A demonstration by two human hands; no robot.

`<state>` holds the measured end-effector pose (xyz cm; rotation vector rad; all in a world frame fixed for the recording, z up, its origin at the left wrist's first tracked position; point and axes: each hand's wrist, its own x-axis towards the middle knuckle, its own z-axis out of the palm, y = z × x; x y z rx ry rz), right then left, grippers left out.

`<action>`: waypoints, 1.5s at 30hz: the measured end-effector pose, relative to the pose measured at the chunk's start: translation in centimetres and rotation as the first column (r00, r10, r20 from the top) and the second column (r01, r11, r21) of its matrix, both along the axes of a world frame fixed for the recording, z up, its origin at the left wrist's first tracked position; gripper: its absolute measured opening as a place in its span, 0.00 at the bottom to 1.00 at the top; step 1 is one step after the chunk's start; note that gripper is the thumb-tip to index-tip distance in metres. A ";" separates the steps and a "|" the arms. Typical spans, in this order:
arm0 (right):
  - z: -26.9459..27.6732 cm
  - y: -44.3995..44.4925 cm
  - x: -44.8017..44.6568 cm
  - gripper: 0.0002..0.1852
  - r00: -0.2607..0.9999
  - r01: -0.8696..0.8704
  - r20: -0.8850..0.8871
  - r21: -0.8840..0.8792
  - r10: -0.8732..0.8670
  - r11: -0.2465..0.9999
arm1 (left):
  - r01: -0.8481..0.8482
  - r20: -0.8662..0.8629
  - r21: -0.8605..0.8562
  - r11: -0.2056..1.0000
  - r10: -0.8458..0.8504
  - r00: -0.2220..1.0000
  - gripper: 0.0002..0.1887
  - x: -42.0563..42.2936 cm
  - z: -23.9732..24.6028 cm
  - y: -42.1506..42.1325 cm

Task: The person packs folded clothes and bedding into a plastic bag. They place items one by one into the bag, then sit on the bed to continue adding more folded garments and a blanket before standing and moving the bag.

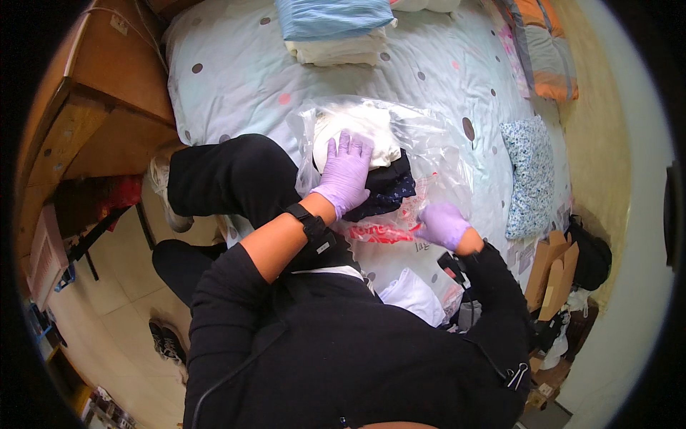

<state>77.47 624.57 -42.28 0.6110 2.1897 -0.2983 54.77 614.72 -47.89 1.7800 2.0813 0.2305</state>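
Observation:
A clear plastic bag [445,155] with red printing lies spread on the bed. On or in it, I cannot tell which, rest a folded white cloth [375,128] and dark clothing [390,187] with a small pattern. My left hand [345,171], in a purple glove, presses flat on the white cloth with its fingers apart. To the right of the dark clothing, my right hand [444,225], gloved too, has curled fingers closed on the near right edge of the plastic bag.
Folded blue fabric [335,19] is stacked on cream cloth [343,49] at the bed's far side. A floral pillow [529,177] lies right, with an open cardboard box [549,276] beyond the bed. White cloth [412,297] sits near my body. Wooden furniture [120,64] stands left.

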 end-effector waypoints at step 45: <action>-4.2 -1.5 -11.4 0.39 0.562 -0.033 -0.820 0.108 0.108 0.994 | -0.516 0.982 -0.130 0.847 0.036 -0.188 0.21 -8.3 15.6 -6.8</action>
